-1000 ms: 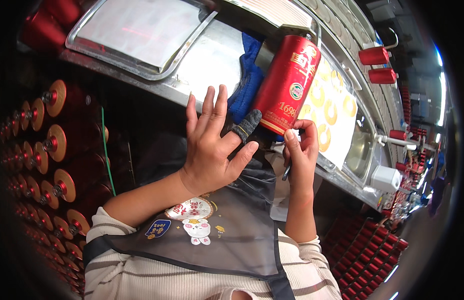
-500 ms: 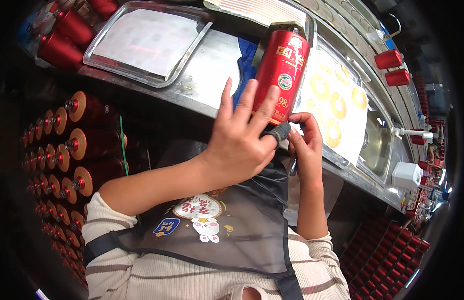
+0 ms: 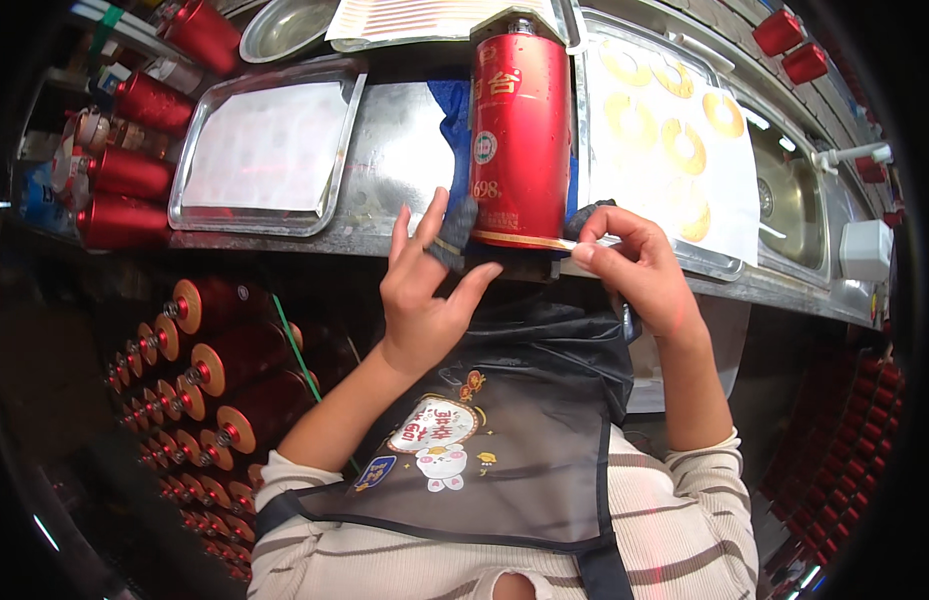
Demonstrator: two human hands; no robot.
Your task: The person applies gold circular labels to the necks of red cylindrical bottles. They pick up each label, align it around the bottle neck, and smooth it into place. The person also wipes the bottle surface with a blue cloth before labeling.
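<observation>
1. Left hand (image 3: 419,295) stood with fingers spread beside the red bottle's (image 3: 532,130) lower-left edge; contact could not be told.
2. Right hand (image 3: 646,265) pinched a thin strip (image 3: 570,244) at its lower-right edge.
3. Bare steel counter (image 3: 392,145) gave room beyond the left fingers.

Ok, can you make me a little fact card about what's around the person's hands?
Left hand: open, by the near left corner of the red bottle
Right hand: thumb and finger close together by its near right corner
Bottle decoration: gold band at near end
Left: metal tray with white paper
Right: gold rings on a white sheet
</observation>
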